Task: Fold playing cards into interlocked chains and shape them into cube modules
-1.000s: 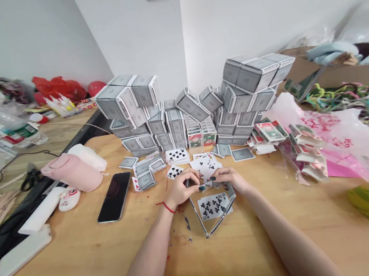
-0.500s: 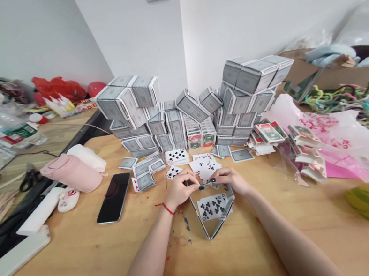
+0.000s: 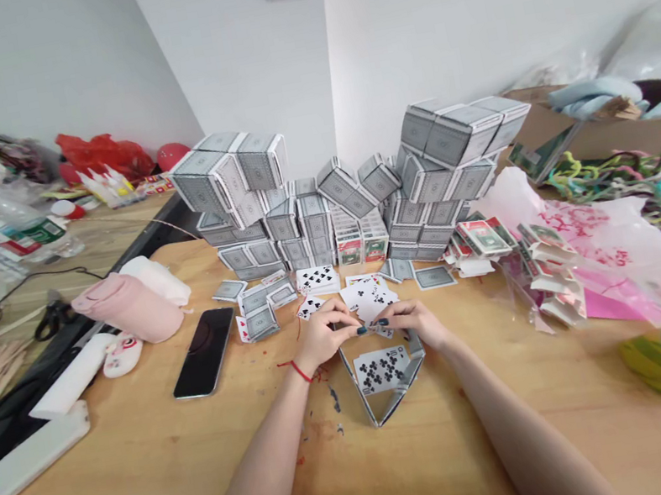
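Left hand (image 3: 324, 336) and right hand (image 3: 414, 322) nearly meet above the tabletop (image 3: 226, 454). Each grip pinched, thumb to fingers, on the far side of a folded card frame (image 3: 415, 365); exact contact partly hidden. Frame at mid-tabletop, one corner toward the person. Ten of clubs (image 3: 384, 370) face up, seen within its outline; whether frame rests on it, cannot tell. Loose cards (image 3: 369, 299) just beyond the hands. Phone (image 3: 204, 353) lies left of left hand.
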Available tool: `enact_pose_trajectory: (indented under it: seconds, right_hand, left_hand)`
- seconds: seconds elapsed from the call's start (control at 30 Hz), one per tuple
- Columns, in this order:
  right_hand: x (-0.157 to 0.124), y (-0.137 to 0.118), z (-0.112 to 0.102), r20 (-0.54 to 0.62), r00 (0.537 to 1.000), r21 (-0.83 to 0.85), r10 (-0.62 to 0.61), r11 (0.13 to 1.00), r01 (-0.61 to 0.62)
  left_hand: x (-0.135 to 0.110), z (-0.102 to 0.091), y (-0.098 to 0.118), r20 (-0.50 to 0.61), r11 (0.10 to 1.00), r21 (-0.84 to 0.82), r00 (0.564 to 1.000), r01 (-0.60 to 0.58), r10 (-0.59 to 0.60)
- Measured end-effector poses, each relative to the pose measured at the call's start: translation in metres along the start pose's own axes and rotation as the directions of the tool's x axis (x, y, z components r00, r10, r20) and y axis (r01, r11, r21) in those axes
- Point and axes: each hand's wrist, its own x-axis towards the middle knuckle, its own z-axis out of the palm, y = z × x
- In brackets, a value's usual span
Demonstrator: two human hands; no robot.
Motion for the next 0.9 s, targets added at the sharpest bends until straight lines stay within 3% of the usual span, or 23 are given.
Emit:
enact_pose_trajectory:
  seconds: [0.9]
  right_hand:
    - [-0.0002,-0.0008,-0.0007,0.004,1.0,-0.04,0.014,0.999,-0.014]
  left_hand:
    - [-0.0011,0.0021,0.0045,-0.006,1.0,0.009,1.0,0.007,-0.006]
